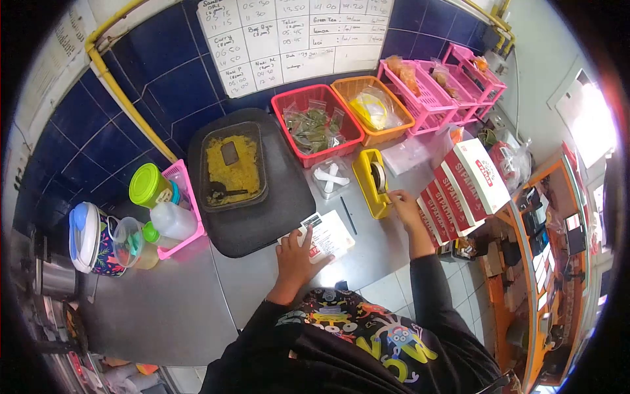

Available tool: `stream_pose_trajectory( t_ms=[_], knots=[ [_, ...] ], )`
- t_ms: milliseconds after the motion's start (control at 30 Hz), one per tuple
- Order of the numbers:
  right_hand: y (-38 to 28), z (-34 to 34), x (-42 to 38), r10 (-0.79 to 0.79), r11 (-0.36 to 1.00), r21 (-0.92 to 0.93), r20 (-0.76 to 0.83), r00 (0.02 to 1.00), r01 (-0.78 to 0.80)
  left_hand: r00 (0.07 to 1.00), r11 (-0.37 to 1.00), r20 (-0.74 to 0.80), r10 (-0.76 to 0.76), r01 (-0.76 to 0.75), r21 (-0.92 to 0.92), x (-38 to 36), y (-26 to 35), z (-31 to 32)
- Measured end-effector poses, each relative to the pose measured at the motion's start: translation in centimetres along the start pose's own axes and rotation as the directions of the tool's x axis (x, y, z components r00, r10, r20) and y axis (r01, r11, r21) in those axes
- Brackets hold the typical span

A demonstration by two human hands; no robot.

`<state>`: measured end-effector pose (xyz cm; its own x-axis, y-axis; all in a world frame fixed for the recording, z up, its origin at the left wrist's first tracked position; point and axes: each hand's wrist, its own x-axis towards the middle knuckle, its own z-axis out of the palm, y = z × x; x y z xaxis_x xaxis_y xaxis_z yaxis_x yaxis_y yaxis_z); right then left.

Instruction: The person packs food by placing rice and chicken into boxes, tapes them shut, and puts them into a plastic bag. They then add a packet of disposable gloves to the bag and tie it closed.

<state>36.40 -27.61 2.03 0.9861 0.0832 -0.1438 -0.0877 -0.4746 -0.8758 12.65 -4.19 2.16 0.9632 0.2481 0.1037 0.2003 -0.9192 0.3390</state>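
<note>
My left hand (298, 257) lies spread on a white printed card (331, 238), with its fingers apart near the card's left side. At the right, my right hand (405, 209) is at the near end of a yellow tape dispenser (372, 184), its fingertips pressed together by the cutting edge. Whatever those fingers pinch is too small to make out. A dark pen-like stick (348, 215) lies between the card and the dispenser. Just behind the card stands a clear container (330, 177) of white spoons.
Behind are a red basket (317, 125) of small packets and an orange basket (373, 110). A tray of yellow food (233, 164) sits on a black board (282, 197). Red-and-white boxes (459, 190) are stacked right, beside my right forearm; tubs and a pink basket (190, 207) stand left.
</note>
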Motion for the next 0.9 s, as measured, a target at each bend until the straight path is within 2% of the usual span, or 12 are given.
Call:
stream_pose_trajectory(
  t_ms=[33,100,300,433,500,533,567,600,633,700,800,900],
  knots=[
    [0.2,-0.2,0.2,0.002,1.000,0.003,-0.007,1.000,-0.002,1.000,1.000,0.001,0.008,-0.008,0.001,-0.1,-0.1,0.2],
    [0.1,-0.6,0.3,0.255,0.900,0.267,0.318,0.913,-0.344,0.999,0.999,-0.038,0.024,-0.023,0.040,-0.2,-0.2,0.2],
    [0.2,0.2,-2.7,0.134,0.670,0.698,0.220,0.966,-0.252,0.999,0.999,0.038,0.038,-0.039,0.016,-0.2,-0.4,-0.6],
    [2.8,-0.4,-4.6,0.046,0.673,0.717,0.205,0.978,-0.181,0.998,0.999,0.034,0.050,-0.051,0.013,-0.1,-0.6,-0.4],
    [4.3,-0.3,-4.4,0.003,0.965,0.261,0.129,0.992,-0.037,0.998,0.998,0.015,0.059,-0.059,0.012,-0.1,-0.7,-0.3],
    [4.3,-0.3,-4.1,0.006,0.964,0.262,0.130,0.991,-0.040,0.998,0.998,0.019,0.059,-0.059,0.013,-0.1,-0.7,-0.3],
    [4.2,-0.2,-3.4,-0.174,0.984,-0.036,0.002,0.985,0.173,0.998,0.998,0.016,0.064,-0.064,0.010,0.0,-0.7,-0.3],
    [3.4,-0.2,-3.1,-0.374,0.878,-0.348,-0.067,0.925,0.330,0.997,0.997,0.014,0.071,-0.071,0.007,-0.1,-0.8,-0.3],
    [2.7,-0.2,-2.8,-0.370,0.880,-0.346,-0.070,0.926,0.325,0.997,0.997,0.018,0.075,-0.075,0.010,-0.1,-0.8,-0.2],
    [1.4,-0.4,-2.6,-0.178,0.581,-0.811,-0.046,0.983,0.067,0.998,0.998,0.039,0.052,-0.053,0.023,0.1,-1.0,0.1],
    [0.1,-0.8,-3.8,-0.055,0.667,-0.742,0.047,0.997,0.072,0.997,0.997,-0.006,0.072,-0.072,0.034,0.1,-1.1,0.1],
    [-1.1,0.4,-5.2,-0.135,0.946,-0.181,0.536,0.833,0.270,0.997,0.997,-0.020,0.074,-0.073,0.026,0.0,-1.0,0.1]
  ],
)
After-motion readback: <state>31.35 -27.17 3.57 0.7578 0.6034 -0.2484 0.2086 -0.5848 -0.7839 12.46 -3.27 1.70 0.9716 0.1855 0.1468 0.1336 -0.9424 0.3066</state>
